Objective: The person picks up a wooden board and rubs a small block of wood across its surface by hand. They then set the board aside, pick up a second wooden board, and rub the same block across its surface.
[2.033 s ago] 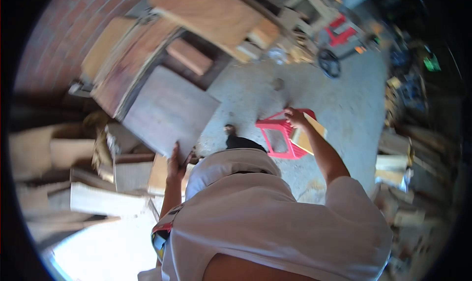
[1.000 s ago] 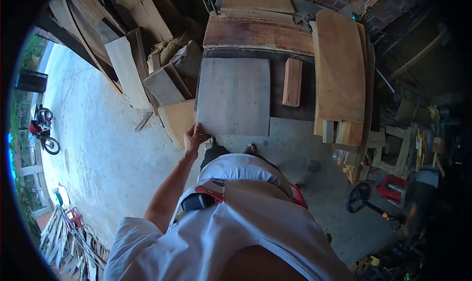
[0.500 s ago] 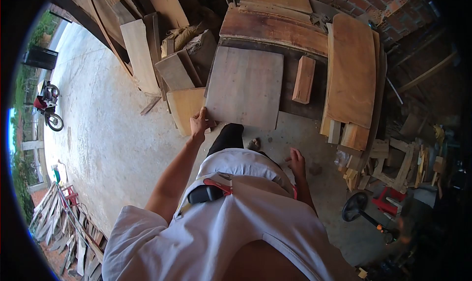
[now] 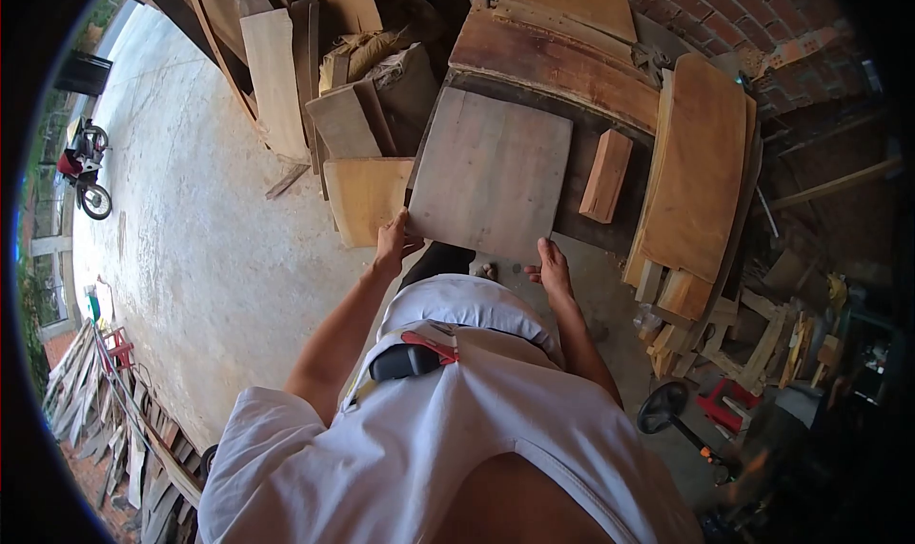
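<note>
A wide, flat wooden board (image 4: 491,172) with a greyish face lies on the dark work table (image 4: 596,231), its near end jutting over the front edge. My left hand (image 4: 392,244) grips its near left corner, thumb at the edge and fingers curled below. Close by the near right corner is my right hand (image 4: 553,270), thumb raised and fingers apart, holding nothing. To the board's right, a short wooden block (image 4: 605,176) rests on the table.
Curved planks (image 4: 701,153) are stacked along the table's right side, and a long reddish-brown plank (image 4: 553,68) lies across its back. Leaning boards (image 4: 276,82) crowd the left. Wood scraps (image 4: 762,339) and a red stool (image 4: 729,406) sit low right. A motorbike (image 4: 86,168) stands far left.
My right hand has come up and inward to the board's near right corner. My left hand stays at the left corner. The view has shifted slightly.
</note>
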Demonstrator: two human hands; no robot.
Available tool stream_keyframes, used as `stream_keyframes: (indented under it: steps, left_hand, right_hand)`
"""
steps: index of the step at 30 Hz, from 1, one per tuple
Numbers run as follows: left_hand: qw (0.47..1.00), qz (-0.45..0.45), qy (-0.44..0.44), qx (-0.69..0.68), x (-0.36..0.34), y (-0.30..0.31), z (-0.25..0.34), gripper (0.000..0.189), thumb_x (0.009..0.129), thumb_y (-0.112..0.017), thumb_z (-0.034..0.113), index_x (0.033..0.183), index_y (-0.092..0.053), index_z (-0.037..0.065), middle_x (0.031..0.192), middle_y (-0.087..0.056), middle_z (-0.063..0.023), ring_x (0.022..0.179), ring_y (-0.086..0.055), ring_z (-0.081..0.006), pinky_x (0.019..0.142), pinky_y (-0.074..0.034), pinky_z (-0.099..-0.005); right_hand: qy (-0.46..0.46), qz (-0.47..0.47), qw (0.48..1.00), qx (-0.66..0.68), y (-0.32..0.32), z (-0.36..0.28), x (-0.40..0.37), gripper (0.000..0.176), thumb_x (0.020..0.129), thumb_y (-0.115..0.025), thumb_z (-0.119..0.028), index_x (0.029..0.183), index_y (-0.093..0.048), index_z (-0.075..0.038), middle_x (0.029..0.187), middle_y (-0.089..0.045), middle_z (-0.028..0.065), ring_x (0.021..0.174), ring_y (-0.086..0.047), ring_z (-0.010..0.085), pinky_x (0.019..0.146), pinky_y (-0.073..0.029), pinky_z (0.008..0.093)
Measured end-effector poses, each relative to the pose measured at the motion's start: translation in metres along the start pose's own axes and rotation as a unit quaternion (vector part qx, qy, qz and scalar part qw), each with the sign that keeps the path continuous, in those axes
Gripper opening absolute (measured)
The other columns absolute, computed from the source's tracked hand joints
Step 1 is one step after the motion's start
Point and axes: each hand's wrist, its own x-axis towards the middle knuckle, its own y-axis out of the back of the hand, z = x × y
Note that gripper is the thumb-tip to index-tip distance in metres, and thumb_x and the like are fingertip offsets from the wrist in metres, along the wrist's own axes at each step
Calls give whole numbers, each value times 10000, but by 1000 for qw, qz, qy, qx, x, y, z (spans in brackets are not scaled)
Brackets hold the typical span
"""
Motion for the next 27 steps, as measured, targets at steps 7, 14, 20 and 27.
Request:
stream_keyframes:
  steps: [7,14,20,27]
  left_hand:
    - [999,-25,-5,47,14,-2,-2,597,946,-486,528,1147,-585,-25,959,-662,-162,814,-680,-247,721,-586,-376]
    - [995,-47,-38,85,11,-15,11,718,921,-503,591,1239,-557,-51,1072,-639,-143,953,-663,-232,787,-576,-378]
    - [994,-35,-57,85,4,-19,15,698,925,-497,596,1195,-572,-44,1048,-627,-130,943,-660,-233,804,-574,-383]
    - [999,-29,7,-10,16,-19,8,630,961,-427,569,1331,-482,61,1280,-538,-138,1152,-539,-276,933,-456,-491]
  right_hand:
    - [2,-34,999,-13,9,-4,2,564,967,-489,-511,1338,-488,-86,1214,-588,55,693,-672,130,553,-501,226]
    - [-14,-32,999,31,4,-4,5,609,933,-508,-569,1284,-535,-73,1071,-651,54,701,-676,147,568,-499,232]
    - [-2,-26,999,40,-1,-7,3,669,913,-518,-604,1302,-528,-59,1032,-664,62,708,-679,150,582,-502,236]
    - [23,-30,999,26,1,2,8,803,909,-502,-627,1449,-380,-45,1437,-456,125,724,-684,159,568,-509,231]
